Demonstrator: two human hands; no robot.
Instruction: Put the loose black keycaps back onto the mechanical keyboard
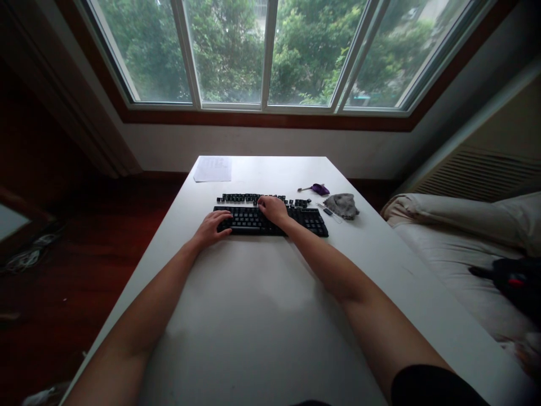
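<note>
Keyboard is looking stiff, steady under my loosely spread left hand; my right hand is sitting curled, hold unclear, beside keycaps, probably light, needing side pinches.

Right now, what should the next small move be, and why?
Probably let the right hand take one of the loose keycaps: they lie just beyond the keyboard, near that hand, and the left hand, on the keyboard's left end, could steady it. I can't tell whether the right hand holds one now.
</note>
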